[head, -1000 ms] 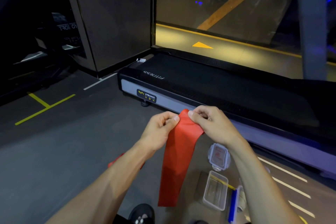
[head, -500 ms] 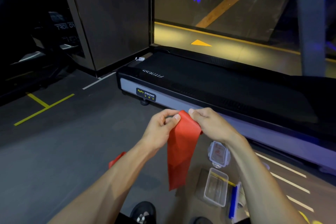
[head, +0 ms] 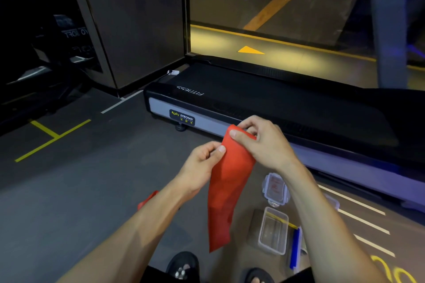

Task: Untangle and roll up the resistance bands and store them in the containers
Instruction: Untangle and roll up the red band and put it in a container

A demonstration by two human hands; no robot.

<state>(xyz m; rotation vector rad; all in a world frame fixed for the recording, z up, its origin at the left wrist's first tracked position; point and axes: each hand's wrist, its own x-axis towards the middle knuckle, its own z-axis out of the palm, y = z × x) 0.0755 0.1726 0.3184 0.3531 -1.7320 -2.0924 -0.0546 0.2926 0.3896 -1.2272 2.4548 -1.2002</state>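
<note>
Right now your right hand [head: 264,145] pinches the top edge of the red resistance band [head: 226,188], and your left hand [head: 202,165] nips its left edge just below. It hangs free above the floor [head: 69,190]. Near its lower end sits an open clear container [head: 273,230], with a lid [head: 274,188] beyond; a blue strip [head: 295,248], perhaps another band, lies beside. Open floor spreads left; the treadmill [head: 299,108] bounds the front.
</note>
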